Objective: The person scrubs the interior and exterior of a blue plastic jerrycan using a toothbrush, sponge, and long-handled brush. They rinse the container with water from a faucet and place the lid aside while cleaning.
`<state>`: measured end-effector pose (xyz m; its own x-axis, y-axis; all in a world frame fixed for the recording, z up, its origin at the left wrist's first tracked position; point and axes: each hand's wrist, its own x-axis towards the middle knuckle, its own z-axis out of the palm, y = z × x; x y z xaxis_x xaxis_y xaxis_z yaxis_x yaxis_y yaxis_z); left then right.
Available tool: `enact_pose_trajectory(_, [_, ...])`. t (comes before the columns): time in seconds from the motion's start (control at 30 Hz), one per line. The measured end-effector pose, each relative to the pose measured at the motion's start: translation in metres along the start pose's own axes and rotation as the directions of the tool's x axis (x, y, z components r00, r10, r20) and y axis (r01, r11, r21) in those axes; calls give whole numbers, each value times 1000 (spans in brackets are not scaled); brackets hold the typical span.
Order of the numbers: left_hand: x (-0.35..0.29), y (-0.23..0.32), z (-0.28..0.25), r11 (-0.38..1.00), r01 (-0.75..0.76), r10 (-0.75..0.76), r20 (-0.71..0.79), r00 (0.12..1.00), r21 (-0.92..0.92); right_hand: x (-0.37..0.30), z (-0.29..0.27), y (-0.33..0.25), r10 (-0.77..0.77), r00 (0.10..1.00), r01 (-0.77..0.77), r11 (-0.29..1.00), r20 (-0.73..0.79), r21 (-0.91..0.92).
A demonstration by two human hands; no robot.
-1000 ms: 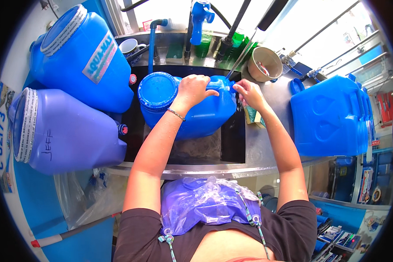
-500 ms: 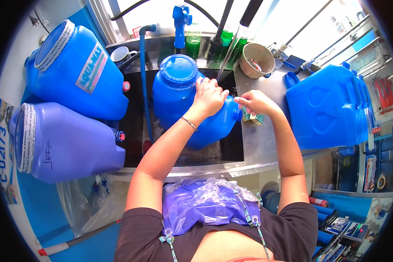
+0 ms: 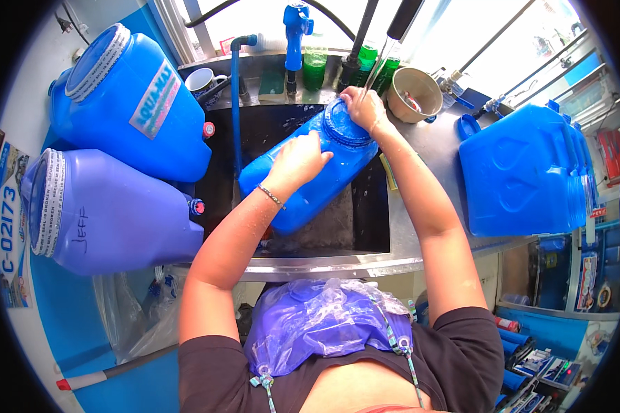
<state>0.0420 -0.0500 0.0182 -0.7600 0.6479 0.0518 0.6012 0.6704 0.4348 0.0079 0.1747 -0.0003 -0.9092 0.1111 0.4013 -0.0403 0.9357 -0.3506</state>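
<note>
A blue plastic water jug (image 3: 308,201) lies tilted in the dark sink (image 3: 355,237), its wide round lid (image 3: 346,126) pointing up and to the right. My left hand (image 3: 297,164) is closed on the jug's upper side, just below the lid; its fingertips are partly hidden. At the lid's far right edge, my right hand (image 3: 364,110) grips the rim with bent fingers. The jug's lower end rests down toward the left side of the sink, and its small spout is out of sight.
Two large jugs, one blue (image 3: 134,103) and one purplish (image 3: 117,210), stand at the left. More blue containers (image 3: 523,172) stand on the steel counter at right. Behind the sink are a blue hose (image 3: 235,103), green bottles (image 3: 315,69), a mug (image 3: 201,81) and a beige bowl (image 3: 415,93).
The jug has turned, its lid swinging from upper left to upper right and its spout going out of sight. My right hand moved from near the spout to the lid; my left shifted slightly left.
</note>
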Motion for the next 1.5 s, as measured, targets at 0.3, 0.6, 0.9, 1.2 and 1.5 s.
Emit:
enact_pose_trajectory(0.3, [-23,-41,-24,997,79,-78,-25,997,20,-25,-27,62,104,994,-102,991,-17,86])
enact_pose_trajectory(0.6, [-33,-102,-17,947,318,-321,-209,924,-52,-99,-49,159,552,828,-470,778,96,-417])
enact_pose_trajectory(0.9, [-45,-123,-22,591,549,-637,76,767,-591,-124,-18,48,20,986,-52,980,167,191])
enact_pose_trajectory(1.2, [-86,-64,-75,419,268,-482,37,875,-868,-68,67,16,136,813,-394,844,566,363])
enact_pose_trajectory(1.5, [-109,-49,-89,419,266,-431,68,900,-868,-18,61,13,-291,549,-827,-52,783,560])
